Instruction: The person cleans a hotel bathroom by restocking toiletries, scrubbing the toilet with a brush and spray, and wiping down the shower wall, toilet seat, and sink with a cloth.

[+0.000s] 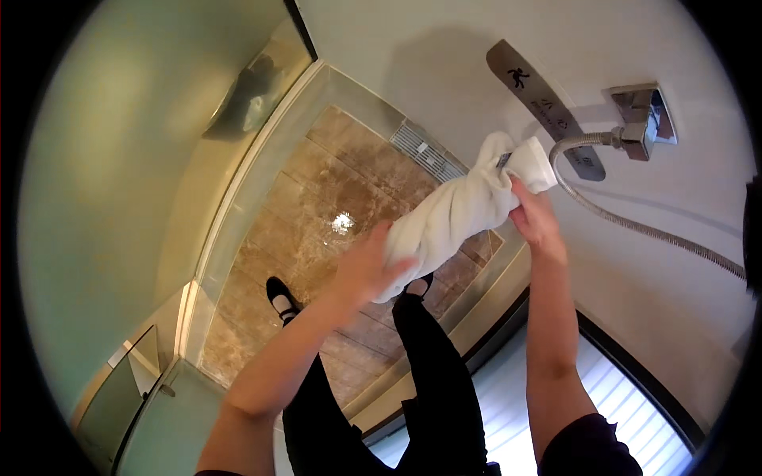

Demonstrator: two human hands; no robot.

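Observation:
A white towel (452,214), twisted into a thick roll, stretches between my two hands above the shower floor. My right hand (536,217) grips it near its upper right end, where a loop and a flat hem stick out. At the lower left end, my left hand (369,262) lies against the cloth with thumb and fingers spread around it; motion blurs this hand. The towel hides part of the floor and most of my right foot.
A chrome shower fitting (640,122) with a metal hose (649,223) projects from the right wall, close to the towel. Beside it is a grey warning sign (545,110). Brown tiles (351,184) look wet near a drain grate (428,152). Frosted glass (119,178) stands left, a window (571,404) lower right.

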